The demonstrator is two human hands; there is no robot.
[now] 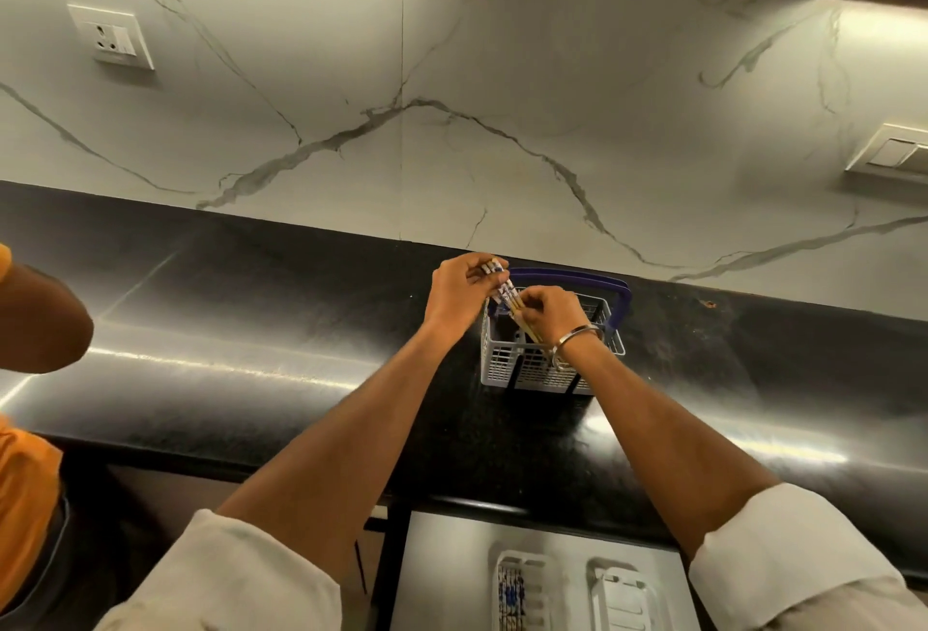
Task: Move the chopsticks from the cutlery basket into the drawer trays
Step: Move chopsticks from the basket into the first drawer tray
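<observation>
- Together, both hands held one bunch of chopsticks (pixel 504 291): the left hand (pixel 459 291) gripped the patterned tops, the right hand (pixel 550 311) pinched lower down.
- Below the grip, the tips were inside the cutlery basket (pixel 522 364).
- Any loosening might have let sticks fan out and slip.
- Snagged tips could have tipped the basket.
- Nearest the person, well below the grip, lay the drawer trays (pixel 625 595); a careless carry risked scattering sticks.
</observation>
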